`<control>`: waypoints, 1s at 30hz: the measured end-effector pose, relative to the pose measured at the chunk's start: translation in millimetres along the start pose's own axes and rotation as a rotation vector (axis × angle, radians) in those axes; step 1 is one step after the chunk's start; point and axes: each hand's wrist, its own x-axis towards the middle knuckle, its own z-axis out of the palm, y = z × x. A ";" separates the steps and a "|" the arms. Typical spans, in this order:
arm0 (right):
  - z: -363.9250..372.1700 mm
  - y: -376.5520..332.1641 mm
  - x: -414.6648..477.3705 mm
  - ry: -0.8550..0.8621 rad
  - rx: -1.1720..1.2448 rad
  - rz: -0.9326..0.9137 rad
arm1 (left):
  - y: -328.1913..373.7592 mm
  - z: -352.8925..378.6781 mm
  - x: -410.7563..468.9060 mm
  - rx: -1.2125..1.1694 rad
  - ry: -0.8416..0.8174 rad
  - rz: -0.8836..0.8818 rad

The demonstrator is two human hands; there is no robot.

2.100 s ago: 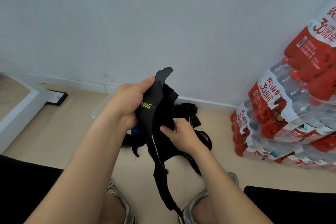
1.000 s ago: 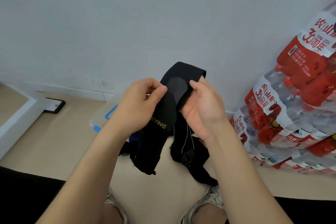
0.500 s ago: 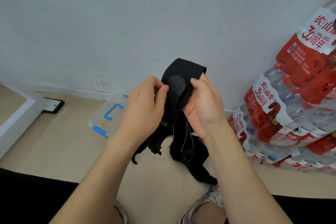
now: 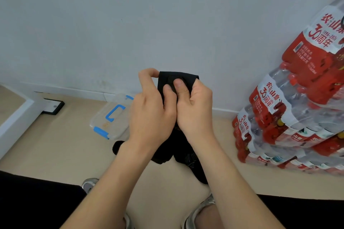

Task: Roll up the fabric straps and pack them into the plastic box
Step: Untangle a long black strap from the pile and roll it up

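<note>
— Gripping what, the hands?
— Left hand [image 4: 150, 115] and right hand [image 4: 193, 109] both pinch the black strap [image 4: 176, 78], held above the floor [image 4: 55, 147]. The box [image 4: 109, 117] lies behind, by the wall.

Black strap [image 4: 176, 78] between both hands
</note>
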 end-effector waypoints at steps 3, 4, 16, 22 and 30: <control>-1.5 -4.2 -0.5 -0.043 -0.167 -0.024 | 4.2 -11.5 6.7 -0.011 -0.064 -0.014; -3.3 -5.1 1.8 -0.049 -0.221 -0.015 | 4.9 -16.4 11.1 -0.007 -0.117 -0.005; -29.8 -7.8 14.4 -0.357 0.092 0.596 | -16.1 -35.6 23.9 -0.149 -0.518 0.113; -55.6 -12.0 22.2 -0.792 0.416 0.724 | -32.9 -18.9 16.9 -0.087 -0.384 0.132; -91.1 -12.3 31.4 -0.856 0.449 0.526 | -76.3 10.2 0.3 -0.137 -0.302 -0.160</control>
